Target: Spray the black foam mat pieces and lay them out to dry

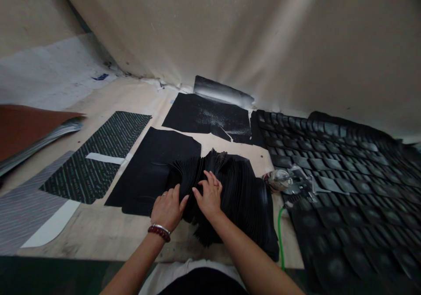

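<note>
A thick, fanned stack of thin black sheets [243, 189], which look like leather or fabric pieces, stands on the table in front of me. Its edges spread like pages. At its left side, my left hand [168, 209] holds the bent sheets, thumb apart from the fingers; some fingertips are hidden. Close by, my right hand [209, 196] grips sheets near the middle, with its fingers over their upper edges. A bracelet of dark red beads [159, 232] circles the left wrist. Flat black pieces [151, 163] lie left of the stack.
Rows of overlapping black pieces [348, 216] cover the right side. A clear-wrapped tool [289, 183] with a green hose [280, 238] lies beside the stack. Farther back is a dusty black sheet [210, 116]. Patterned sheets [98, 154] and a brown-covered pile [33, 130] lie left.
</note>
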`<state>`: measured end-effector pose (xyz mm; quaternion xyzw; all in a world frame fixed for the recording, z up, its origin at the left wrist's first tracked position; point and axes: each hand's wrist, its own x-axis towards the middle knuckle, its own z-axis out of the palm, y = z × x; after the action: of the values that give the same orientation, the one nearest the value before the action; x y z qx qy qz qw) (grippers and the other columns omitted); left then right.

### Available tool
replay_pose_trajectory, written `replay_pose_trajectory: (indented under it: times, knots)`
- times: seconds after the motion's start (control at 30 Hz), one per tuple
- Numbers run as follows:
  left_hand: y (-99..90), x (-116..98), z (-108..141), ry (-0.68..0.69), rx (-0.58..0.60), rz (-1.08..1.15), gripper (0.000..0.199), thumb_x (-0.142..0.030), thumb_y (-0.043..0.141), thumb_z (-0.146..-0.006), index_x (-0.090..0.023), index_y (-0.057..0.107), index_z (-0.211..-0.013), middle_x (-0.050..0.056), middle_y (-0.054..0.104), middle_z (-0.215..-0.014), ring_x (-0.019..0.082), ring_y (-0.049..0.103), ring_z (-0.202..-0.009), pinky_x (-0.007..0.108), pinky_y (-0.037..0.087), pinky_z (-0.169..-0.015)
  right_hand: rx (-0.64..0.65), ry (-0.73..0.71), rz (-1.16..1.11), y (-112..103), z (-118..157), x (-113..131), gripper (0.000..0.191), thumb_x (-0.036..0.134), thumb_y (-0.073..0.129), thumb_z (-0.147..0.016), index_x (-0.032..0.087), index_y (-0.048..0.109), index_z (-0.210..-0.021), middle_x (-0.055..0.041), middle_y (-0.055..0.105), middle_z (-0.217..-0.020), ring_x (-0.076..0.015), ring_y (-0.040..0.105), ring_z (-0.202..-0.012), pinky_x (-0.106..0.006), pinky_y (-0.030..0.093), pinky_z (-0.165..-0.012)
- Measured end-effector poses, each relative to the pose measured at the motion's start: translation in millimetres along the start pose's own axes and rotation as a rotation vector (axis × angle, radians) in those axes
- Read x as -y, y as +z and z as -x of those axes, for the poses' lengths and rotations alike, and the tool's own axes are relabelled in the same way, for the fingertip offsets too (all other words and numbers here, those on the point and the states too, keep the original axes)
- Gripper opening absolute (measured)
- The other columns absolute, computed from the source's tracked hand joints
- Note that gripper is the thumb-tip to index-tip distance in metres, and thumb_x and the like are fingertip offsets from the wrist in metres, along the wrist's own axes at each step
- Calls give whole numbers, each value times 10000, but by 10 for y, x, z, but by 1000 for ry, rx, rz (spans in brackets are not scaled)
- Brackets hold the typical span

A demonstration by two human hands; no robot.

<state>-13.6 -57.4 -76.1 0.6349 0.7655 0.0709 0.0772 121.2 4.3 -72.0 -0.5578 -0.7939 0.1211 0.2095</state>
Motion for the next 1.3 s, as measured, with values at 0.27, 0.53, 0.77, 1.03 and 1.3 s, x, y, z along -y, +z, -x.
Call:
replay_pose_trajectory:
  times: [0.27, 0.53, 0.77, 1.03, 1.3]
  knots:
    - [17, -3, 1, -4, -21, -12, 513, -409, 204, -873, -116, 440, -1221, 129, 581, -988, 228, 537, -880, 359, 376, -740, -23, 30, -7, 19, -17, 38, 247, 126, 513, -709, 225, 545, -933, -48, 370, -1317, -192, 208, -1264, -408, 172, -1003]
    - [16, -5, 8, -12, -7, -15, 505, -388, 178, -880, -124, 423, -1233, 117, 579, -1018, 228, 525, -890, 364, 371, -742, -23, 45, 0, 56, -30, 106, 134, 332, 565, -777, 218, 554, -845, -57, 364, -1324, -211, 182, -1272, -428, 158, -1000]
    - [-11, -21, -10, -41, 29, 35, 494, -380, 199, -875, -125, 438, -1224, 132, 580, -1022, 229, 538, -909, 362, 380, -768, -26, 57, -17, 41, -53, 70, 236, 171, 536, -717, 210, 515, -949, -64, 378, -1306, -200, 215, -1258, -423, 188, -990]
    - [-41, 151, -100, -84, 246, 114, 568, -587, 207, -808, -219, 548, -1074, 93, 623, -959, 215, 602, -796, 320, 421, -666, 0, 25, -15, 72, -77, 109, 96, 299, 538, -783, 218, 582, -812, -51, 385, -1312, -221, 185, -1271, -445, 149, -1002]
    - [68, 297, -114, -71, 266, 225, 643, -620, 210, -789, -195, 541, -1141, 103, 616, -1050, 240, 559, -976, 329, 408, -805, 9, 22, 0, 78, -72, 114, 124, 335, 586, -775, 222, 572, -825, -48, 375, -1320, -216, 179, -1275, -440, 146, -1006]
